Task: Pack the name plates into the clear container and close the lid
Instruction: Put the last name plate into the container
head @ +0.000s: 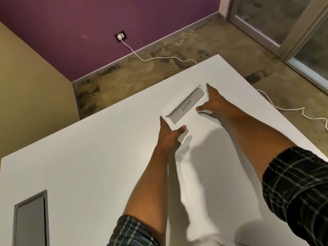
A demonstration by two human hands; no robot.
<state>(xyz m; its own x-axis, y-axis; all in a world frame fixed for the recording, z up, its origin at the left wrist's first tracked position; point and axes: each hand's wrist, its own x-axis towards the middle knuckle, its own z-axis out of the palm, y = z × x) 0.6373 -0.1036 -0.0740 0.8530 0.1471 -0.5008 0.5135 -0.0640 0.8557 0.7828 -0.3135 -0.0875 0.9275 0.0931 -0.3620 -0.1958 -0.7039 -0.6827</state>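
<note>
Plate marked ALPHA (186,106) lies on the white table (106,157), between my hands. My left hand (168,134) and right hand (213,102) are spread beside its ends, pinching nothing.

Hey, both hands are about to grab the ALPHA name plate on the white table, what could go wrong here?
1. The left hand and right hand are open at either end of the ALPHA name plate, not yet gripping; the smooth plate may slide on the white table instead of lifting.
2. No clear container shows in this view, so carrying the plate could mean searching mid-carry.
</note>
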